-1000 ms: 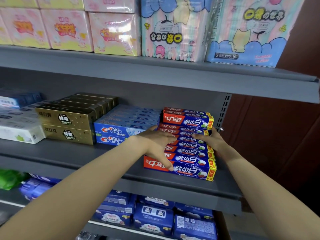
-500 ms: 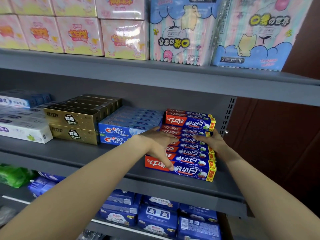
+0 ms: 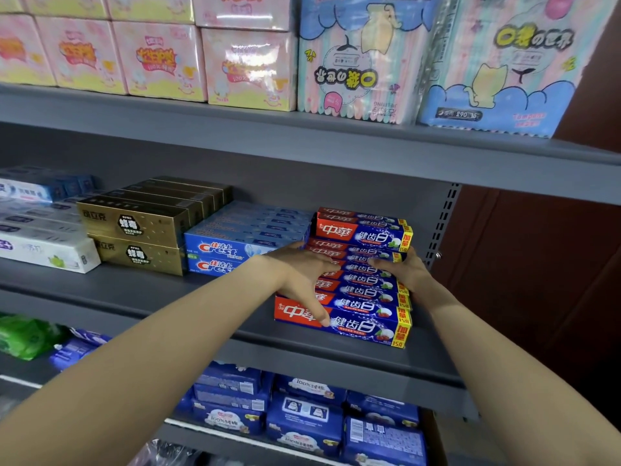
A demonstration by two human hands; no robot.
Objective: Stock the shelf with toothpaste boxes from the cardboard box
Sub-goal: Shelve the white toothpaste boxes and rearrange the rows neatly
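Note:
Several red-and-blue toothpaste boxes (image 3: 361,299) lie in a row on the grey middle shelf (image 3: 161,297), with two more stacked at the back (image 3: 364,232). My left hand (image 3: 302,280) presses on the left ends of the row, its thumb down on the frontmost box (image 3: 363,326). My right hand (image 3: 403,272) clasps the row's right ends from the other side. Both hands squeeze the row between them. The cardboard box is out of view.
Left of the row stand blue Crest boxes (image 3: 221,253), gold boxes (image 3: 134,227) and white boxes (image 3: 47,253). Tissue packs (image 3: 363,58) fill the shelf above. Blue packs (image 3: 302,418) lie on the shelf below. The shelf's perforated right upright (image 3: 442,223) is beside my right hand.
My hands stay on the same row of boxes. The view has shifted slightly, so the shelf sits a little further right and lower in the frame.

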